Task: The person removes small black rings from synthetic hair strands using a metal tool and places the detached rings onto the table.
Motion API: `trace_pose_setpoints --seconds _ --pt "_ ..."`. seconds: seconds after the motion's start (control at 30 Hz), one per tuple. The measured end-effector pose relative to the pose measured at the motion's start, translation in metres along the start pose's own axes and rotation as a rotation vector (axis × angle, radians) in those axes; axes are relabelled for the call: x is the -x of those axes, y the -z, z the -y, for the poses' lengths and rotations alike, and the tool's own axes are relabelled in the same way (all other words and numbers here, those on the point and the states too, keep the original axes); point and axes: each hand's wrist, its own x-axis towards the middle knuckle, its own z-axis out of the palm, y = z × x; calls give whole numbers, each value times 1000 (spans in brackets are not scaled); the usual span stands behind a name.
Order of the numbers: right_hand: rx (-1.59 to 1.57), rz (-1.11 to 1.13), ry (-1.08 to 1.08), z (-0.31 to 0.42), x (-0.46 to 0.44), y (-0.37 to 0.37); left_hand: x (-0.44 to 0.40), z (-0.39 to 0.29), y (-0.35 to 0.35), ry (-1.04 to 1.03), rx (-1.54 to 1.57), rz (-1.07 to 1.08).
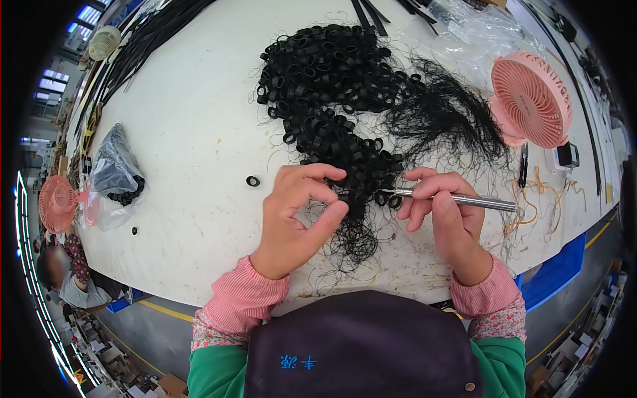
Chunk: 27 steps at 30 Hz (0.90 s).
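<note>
A metal pen-like tool [494,202] is gripped between the thumb and fingers of the right hand [454,215], its tip pointed into the heap of black rings [325,76] at the upper centre and centre of the frame. The left hand [288,215] is held with thumb and forefinger curled close together beside the heap; whether a ring is pinched there cannot be told. Rings appear to be worked singly with the tool, so a steady tip and a firm pinch are probably called for next. Counted are one tool, one loose ring [253,185] at centre left, one plastic bag [114,166] at left, two pink fans [531,99] and two thread tangles [444,116]; the heaped rings cannot be counted.
</note>
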Motion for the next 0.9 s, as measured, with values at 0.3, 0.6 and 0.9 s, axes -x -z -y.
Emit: trace_pose_setpoints --seconds 0.3,0.6,0.9 --pt "-88 -12 -50 0 2 -2 -9 4 40 -12 -919 -71" --pt "-88 -10 -70 1 2 -2 -1 -8 -6 -215 -512 297" --pt "-11 -5 -114 4 3 -6 4 -3 -12 -61 -422 275"
